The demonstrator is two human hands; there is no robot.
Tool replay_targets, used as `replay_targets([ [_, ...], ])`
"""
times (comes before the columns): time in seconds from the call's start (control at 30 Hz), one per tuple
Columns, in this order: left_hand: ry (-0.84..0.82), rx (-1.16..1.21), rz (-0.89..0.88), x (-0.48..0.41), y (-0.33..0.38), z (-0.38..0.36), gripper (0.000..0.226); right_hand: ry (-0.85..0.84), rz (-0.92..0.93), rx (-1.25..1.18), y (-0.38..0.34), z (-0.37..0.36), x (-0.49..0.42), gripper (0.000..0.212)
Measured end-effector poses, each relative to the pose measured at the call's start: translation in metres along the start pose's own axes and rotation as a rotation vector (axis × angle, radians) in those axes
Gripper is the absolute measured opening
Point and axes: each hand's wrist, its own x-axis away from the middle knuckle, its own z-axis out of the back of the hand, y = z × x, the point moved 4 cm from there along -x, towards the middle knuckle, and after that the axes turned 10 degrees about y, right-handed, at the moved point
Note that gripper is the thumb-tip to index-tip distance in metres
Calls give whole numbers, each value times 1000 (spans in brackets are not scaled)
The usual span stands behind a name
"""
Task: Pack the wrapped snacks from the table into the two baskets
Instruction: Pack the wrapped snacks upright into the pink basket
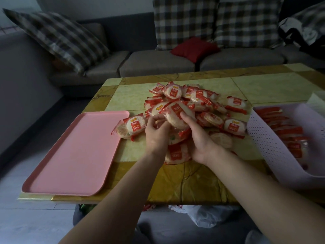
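Reaching into a heap of wrapped snacks (191,106) at the middle of the counter (255,85), a person works with both hands at the near edge of the pile. The right hand (202,140) lies palm up beneath a small stack of packets, its thumb pressed onto the top snack (175,114), a round white cracker in a clear wrapper with a red label. The left hand (156,132) curls its fingers against the left side of that same stack; whether it grips a packet of its own or only steadies the stack is hard to tell in the dim light. Left of the pile lies a pink tray (77,155), with one packet's end overlapping its rim. Right of the pile stands a pale perforated basket (274,152), with red-edged packets lined up on edge inside it. Beyond the pile, behind the counter, a grey sofa (158,62) holds checked cushions (58,39).
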Motion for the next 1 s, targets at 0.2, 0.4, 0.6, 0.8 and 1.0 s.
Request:
replay_targets([
  [0.2, 22, 52, 47, -6, -2, -12, 16, 101, 41, 14, -13, 4, 2, 61],
  [0.4, 84, 113, -155, -7, 32, -16, 16, 177, 188, -86, -59, 32, 21, 50],
  [0.6, -61, -101, -294, 13, 29, -68, 44, 413, 514, -144, -120, 121, 64, 51],
  [0.8, -330, -150, -346, 79, 15, -170, 47, 684, 757, 59, -153, 231, 133, 51],
  [1.0, -704, -913, -633, 131, -31, -244, 37, 773, 288, 692, -129, 289, 157, 48],
])
